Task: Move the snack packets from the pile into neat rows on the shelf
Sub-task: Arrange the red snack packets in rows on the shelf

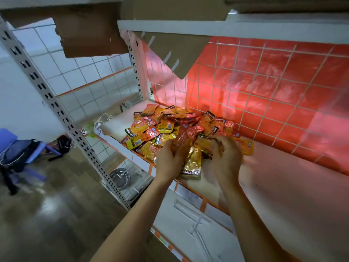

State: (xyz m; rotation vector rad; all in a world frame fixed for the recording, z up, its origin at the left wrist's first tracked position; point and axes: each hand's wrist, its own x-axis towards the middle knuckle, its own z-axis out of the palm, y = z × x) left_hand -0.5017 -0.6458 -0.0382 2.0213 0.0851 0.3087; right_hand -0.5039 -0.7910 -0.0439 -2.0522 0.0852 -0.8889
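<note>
A loose pile of snack packets (pixel 156 127), red, orange and yellow with black label bands, lies on the left part of the pale shelf board (pixel 279 182). My left hand (pixel 171 159) grips a red packet (pixel 184 136) held upright at the pile's near edge. My right hand (pixel 226 156) is curled round an orange packet (pixel 204 143) just to the right. A gold packet (pixel 192 165) lies flat on the shelf between my wrists.
A white wire grid (pixel 264 87) with red sheeting behind it backs the shelf. A brown cardboard flap (pixel 175 53) hangs from the shelf above. A slotted metal upright (pixel 56 108) stands left. A blue chair with a bag (pixel 17 154) is on the floor.
</note>
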